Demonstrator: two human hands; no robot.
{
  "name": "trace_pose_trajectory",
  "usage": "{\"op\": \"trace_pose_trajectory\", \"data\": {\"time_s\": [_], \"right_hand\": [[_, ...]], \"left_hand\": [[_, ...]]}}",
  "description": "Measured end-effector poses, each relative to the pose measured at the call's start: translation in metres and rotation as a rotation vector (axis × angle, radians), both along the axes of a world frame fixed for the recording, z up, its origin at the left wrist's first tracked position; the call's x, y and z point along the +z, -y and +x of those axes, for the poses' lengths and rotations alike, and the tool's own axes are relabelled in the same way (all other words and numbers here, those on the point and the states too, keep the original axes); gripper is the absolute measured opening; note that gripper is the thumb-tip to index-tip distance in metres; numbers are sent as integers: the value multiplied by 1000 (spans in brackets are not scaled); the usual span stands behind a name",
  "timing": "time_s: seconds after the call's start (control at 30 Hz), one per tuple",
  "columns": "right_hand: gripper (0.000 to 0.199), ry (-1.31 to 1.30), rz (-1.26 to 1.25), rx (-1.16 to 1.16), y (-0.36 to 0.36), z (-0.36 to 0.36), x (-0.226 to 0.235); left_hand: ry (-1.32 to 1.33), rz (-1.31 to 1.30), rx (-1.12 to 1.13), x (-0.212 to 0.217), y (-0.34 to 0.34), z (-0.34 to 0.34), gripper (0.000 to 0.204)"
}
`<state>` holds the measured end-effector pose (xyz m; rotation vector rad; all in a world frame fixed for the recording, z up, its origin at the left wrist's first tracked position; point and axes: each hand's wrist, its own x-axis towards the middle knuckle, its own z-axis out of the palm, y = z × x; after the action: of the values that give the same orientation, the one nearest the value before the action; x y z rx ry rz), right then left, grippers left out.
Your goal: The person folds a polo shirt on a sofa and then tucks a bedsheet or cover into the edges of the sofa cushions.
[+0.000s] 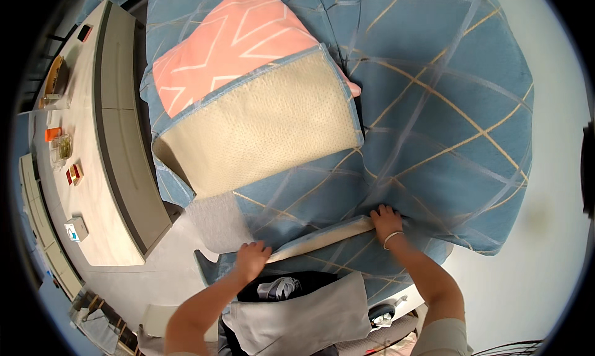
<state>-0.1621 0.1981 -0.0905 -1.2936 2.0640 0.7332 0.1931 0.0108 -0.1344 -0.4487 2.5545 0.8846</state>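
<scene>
Sofa cover [307,198], blue with crossing gold and pale lines, lies on the sofa [214,219], near edge at the end closest to the person. Left hand [251,261] has one end of that edge, right hand [387,222] the other, by the sofa's right side. Both appear to be pinching it, fingers bent over the edge; can't make out the thumbs. Wide spacing likely keeps the edge taut and lets both ends be pulled evenly. Cream strip [322,239] between the hands = underside, showing because the edge is turned up, not flat.

Farther up, a folded-back flap [266,123] shows cream dotted backing, probably a grippy layer against slip. Pink cushion [232,43] sits just behind, partly covered by it; may be propping it. Light grey patch by the sofa's left edge looks uncovered.
</scene>
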Motion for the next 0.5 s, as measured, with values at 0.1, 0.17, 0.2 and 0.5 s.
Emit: {"op": "trace_pose_trajectory", "data": {"time_s": [0.1,0.17,0.2,0.5], "right_hand": [[28,155,167,-81,3,-8,4],[27,42,44,6,-13,1,-19],[26,-5,-34,56,-12,9,-38],[45,226,-337,-447,-22,12,32]], "left_hand": [[116,26,-110,12,14,29,10],[125,-99,-72,0,0,25,11],[140,-177,-44,-11,-6,28,11],[212,154,203,27,41,46,50]]}}
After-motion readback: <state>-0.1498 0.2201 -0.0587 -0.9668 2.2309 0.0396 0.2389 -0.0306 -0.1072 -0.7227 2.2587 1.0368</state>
